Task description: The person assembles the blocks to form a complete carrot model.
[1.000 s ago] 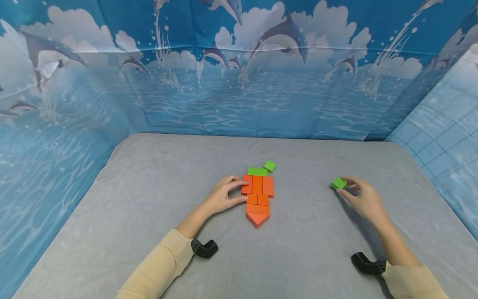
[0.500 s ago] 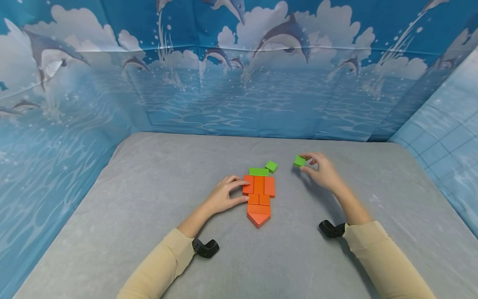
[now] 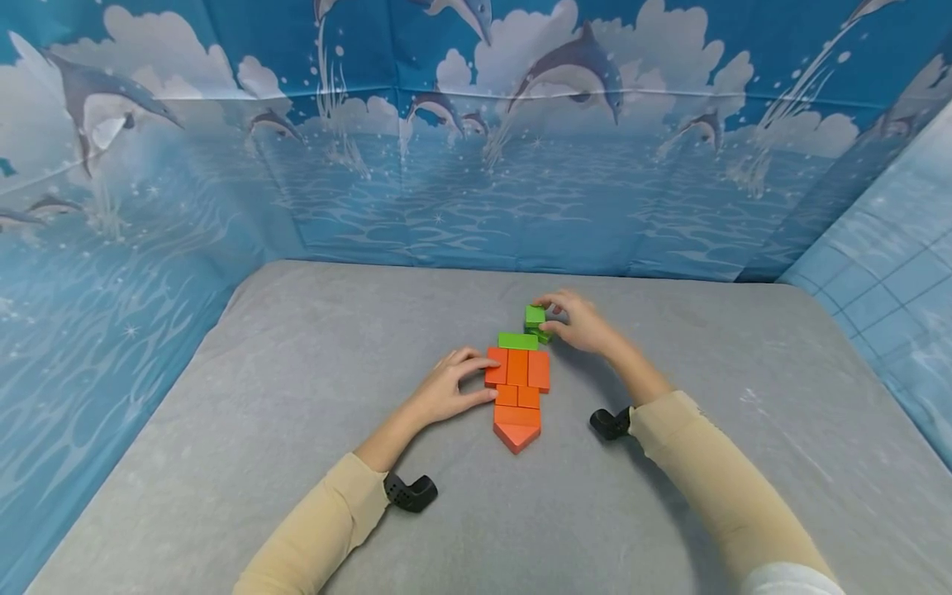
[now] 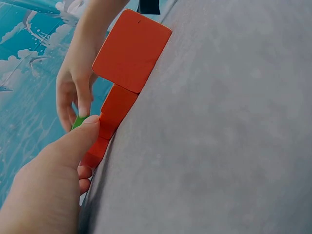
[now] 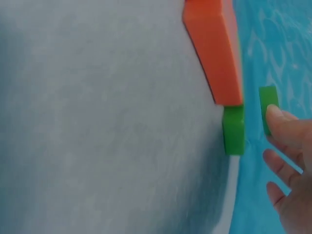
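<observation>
Flat orange blocks (image 3: 518, 369) lie joined in a column on the grey cloth, ending in a pointed block (image 3: 517, 435) towards me. A long green block (image 3: 517, 341) sits against their far end. My left hand (image 3: 445, 388) holds the left orange block, thumb at its near corner and a finger over its top. Beyond, my right hand (image 3: 583, 325) pinches a small green block (image 3: 535, 315) between thumb and fingers. That block is raised above another small green block (image 3: 546, 338), which it partly hides. In the right wrist view the held green block (image 5: 268, 105) is apart from the others.
Grey cloth (image 3: 357, 330) covers the table. Blue curtains (image 3: 446, 207) with dolphins stand at the back and both sides. Black wrist devices (image 3: 411, 494) are worn on both forearms.
My right hand has carried its small green block leftwards from the right side to above the other small green block. My left hand has stayed on the orange block.
</observation>
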Demonstrator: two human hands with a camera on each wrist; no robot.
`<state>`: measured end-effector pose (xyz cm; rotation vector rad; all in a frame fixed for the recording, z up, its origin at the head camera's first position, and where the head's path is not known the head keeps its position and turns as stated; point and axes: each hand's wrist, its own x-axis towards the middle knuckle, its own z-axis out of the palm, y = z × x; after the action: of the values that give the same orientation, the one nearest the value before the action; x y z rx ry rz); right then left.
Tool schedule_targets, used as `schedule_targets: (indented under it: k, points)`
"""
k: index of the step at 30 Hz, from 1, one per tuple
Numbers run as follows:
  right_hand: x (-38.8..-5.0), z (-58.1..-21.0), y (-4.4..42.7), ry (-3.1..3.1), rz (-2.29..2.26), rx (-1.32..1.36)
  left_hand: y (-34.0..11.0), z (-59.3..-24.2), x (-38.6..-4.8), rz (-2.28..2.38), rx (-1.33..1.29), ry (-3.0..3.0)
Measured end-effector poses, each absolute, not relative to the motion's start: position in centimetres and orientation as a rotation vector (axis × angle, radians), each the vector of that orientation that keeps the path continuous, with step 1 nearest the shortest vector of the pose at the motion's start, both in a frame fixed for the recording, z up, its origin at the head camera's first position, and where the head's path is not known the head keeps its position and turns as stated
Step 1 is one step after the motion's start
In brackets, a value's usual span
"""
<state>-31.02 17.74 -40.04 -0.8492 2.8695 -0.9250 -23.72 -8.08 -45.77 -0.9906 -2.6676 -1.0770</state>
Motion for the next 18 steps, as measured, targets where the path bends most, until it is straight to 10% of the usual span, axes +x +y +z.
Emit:
schedule_targets:
  k: [18]
  points:
    - [-33.5, -41.4, 13.8, 2.79, -0.826, -0.872, -8.2, -45.7, -23.8, -1.086, -1.016, -2.664]
